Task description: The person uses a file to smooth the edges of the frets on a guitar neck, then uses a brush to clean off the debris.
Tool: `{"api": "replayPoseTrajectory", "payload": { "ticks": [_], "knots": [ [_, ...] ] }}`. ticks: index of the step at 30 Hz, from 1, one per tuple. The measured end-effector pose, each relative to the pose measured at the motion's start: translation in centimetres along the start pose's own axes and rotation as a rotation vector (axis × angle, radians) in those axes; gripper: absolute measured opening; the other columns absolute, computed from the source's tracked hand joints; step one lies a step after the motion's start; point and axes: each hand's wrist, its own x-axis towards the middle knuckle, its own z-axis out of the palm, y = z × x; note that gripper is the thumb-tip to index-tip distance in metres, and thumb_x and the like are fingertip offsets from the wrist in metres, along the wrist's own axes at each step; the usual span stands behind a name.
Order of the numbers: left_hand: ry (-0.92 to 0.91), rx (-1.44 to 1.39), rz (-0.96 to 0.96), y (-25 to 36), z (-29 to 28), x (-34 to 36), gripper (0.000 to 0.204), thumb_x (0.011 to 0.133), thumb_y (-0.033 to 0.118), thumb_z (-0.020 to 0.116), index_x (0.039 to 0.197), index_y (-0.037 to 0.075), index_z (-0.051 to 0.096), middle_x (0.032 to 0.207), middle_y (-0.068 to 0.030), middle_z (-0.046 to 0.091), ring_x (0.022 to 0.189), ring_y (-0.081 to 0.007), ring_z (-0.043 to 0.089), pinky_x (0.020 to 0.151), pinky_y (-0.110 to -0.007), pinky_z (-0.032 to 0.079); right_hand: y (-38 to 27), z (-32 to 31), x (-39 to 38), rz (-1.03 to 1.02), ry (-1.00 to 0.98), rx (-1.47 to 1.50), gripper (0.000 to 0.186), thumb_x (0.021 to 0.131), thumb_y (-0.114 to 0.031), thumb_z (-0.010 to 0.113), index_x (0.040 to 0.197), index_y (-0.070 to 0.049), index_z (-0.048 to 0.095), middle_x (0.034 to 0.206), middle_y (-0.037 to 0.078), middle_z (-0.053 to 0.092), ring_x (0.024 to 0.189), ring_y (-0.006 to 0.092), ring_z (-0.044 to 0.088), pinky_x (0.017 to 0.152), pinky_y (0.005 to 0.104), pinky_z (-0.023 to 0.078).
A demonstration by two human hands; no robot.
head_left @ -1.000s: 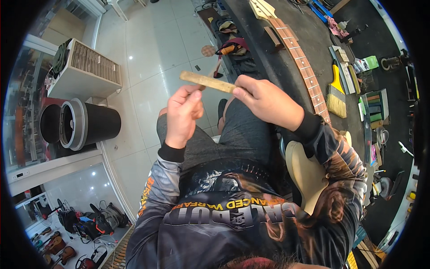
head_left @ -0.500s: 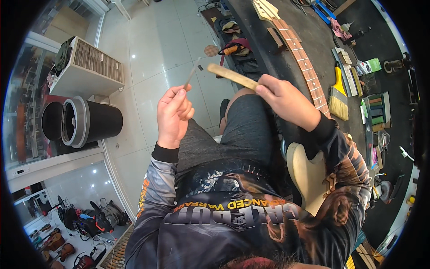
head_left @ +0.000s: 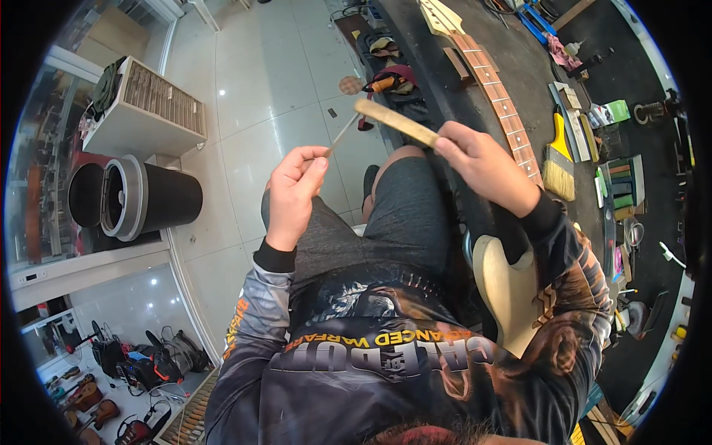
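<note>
Raised above my lap, my left hand (head_left: 295, 194) pinches a thin metal strip (head_left: 343, 132) that points up and to the right. My right hand (head_left: 489, 167) grips a flat pale wooden stick (head_left: 393, 120) by one end; the stick's far end is close to the strip's tip, and I cannot tell whether they touch. Right of my hands lies a guitar neck (head_left: 495, 93) with a pale headstock and fretted brown fingerboard. A pale guitar body (head_left: 498, 297) sits beside my right forearm, partly hidden by the sleeve.
The dark workbench (head_left: 512, 41) along my right holds a yellow-handled brush (head_left: 558, 159), sanding blocks (head_left: 621, 182) and assorted tools. At my left stand a black bin (head_left: 170, 189) and a white cabinet (head_left: 141, 104). Electronic gear (head_left: 156, 356) lies at the lower left.
Over the last second my right hand has moved right, carrying the stick. My left hand dropped to the left, uncovering the thin strip, then shifted slightly rightward, bringing its tip toward the stick.
</note>
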Motion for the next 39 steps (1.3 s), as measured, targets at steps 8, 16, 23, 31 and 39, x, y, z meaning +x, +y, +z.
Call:
{"api": "replayPoseTrajectory", "payload": {
  "ticks": [8,16,23,31,39],
  "knots": [
    [0.11,0.525,0.421,-0.1,-0.4,-0.5,0.011,0.105,0.003,0.079,0.115,0.002,0.076,0.085,-0.003,0.069,0.071,-0.0121,0.061,0.064,-0.031,0.048,-0.4,-0.5,-0.8,0.07,-0.073,0.057,0.033,0.12,-0.029,0.059,0.116,0.002,0.069,0.087,0.018,0.068,0.08,0.0303,0.067,0.079,0.044,0.055],
    [0.123,0.912,0.878,1.9,0.5,-0.5,0.019,0.093,-0.001,0.087,0.089,0.004,0.069,0.075,-0.007,0.061,0.06,-0.0284,0.06,0.056,-0.042,0.046,-1.6,1.0,-0.4,-0.006,-0.1,0.073,0.034,0.12,-0.03,0.061,0.117,0.001,0.072,0.085,0.019,0.068,0.077,0.0349,0.067,0.076,0.046,0.054],
    [0.02,1.052,0.965,2.2,0.9,-0.8,0.017,0.091,-0.002,0.088,0.09,0.004,0.072,0.079,-0.0072,0.069,0.065,-0.0287,0.065,0.061,-0.042,0.05,-2.2,1.9,-0.4,-0.03,-0.11,0.04,0.032,0.119,-0.029,0.061,0.114,0.001,0.069,0.082,0.021,0.066,0.076,0.0351,0.066,0.076,0.0463,0.053],
    [0.028,1.055,0.967,2.4,0.6,-0.8,0.017,0.091,-0.002,0.088,0.09,0.005,0.072,0.08,-0.0067,0.068,0.066,-0.0288,0.065,0.062,-0.042,0.049,-1.2,1.9,-0.2,-0.072,-0.083,0.068,0.033,0.118,-0.031,0.063,0.113,0.001,0.071,0.083,0.021,0.068,0.077,0.0369,0.07,0.074,0.047,0.055],
    [0.103,1.084,0.947,2.3,-0.5,-0.3,0.017,0.091,-0.002,0.088,0.089,0.005,0.073,0.081,-0.0068,0.069,0.067,-0.0292,0.066,0.062,-0.042,0.049,-0.3,0.4,0.0,0.076,-0.126,0.094,0.034,0.118,-0.031,0.062,0.116,0.001,0.073,0.085,0.017,0.07,0.08,0.0299,0.07,0.077,0.0441,0.055]
  ]
}}
